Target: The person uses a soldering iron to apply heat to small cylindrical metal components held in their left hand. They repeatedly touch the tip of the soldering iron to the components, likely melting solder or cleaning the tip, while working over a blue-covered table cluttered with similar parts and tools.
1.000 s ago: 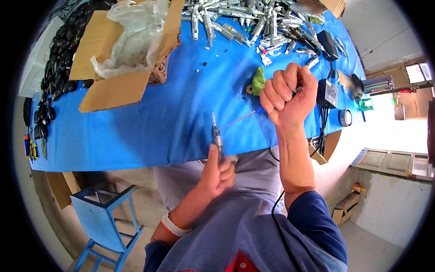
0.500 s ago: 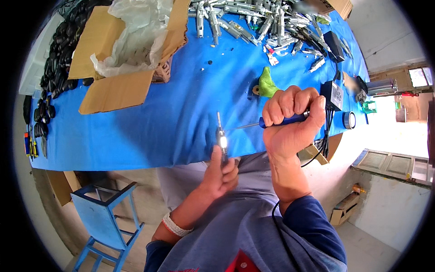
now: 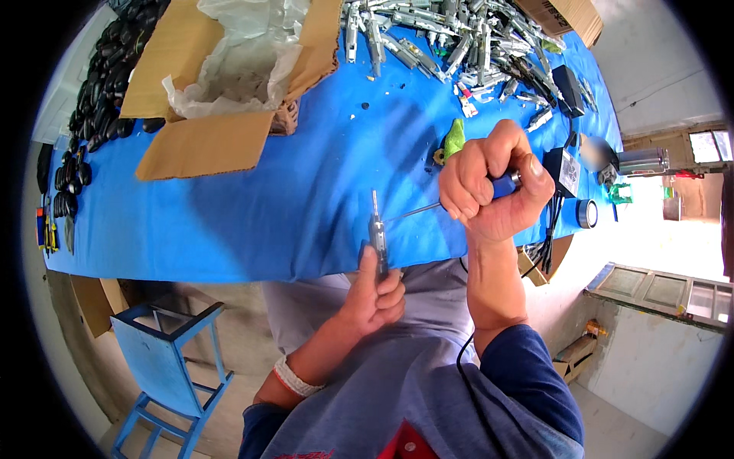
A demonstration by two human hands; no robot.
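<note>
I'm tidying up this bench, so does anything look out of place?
Slightly: a small dark bit lies loose on the blue cloth, apart from the jumbled metal pieces, so it looks stray. The held screwdriver and grey part show no obvious damage.

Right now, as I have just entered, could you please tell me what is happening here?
Someone works at a blue-covered table. The left hand holds a slim metal part. The right hand grips a blue-handled screwdriver, whose shaft points toward that part; contact is unclear. Farther back are a heap of metal pieces and an open cardboard box.
</note>
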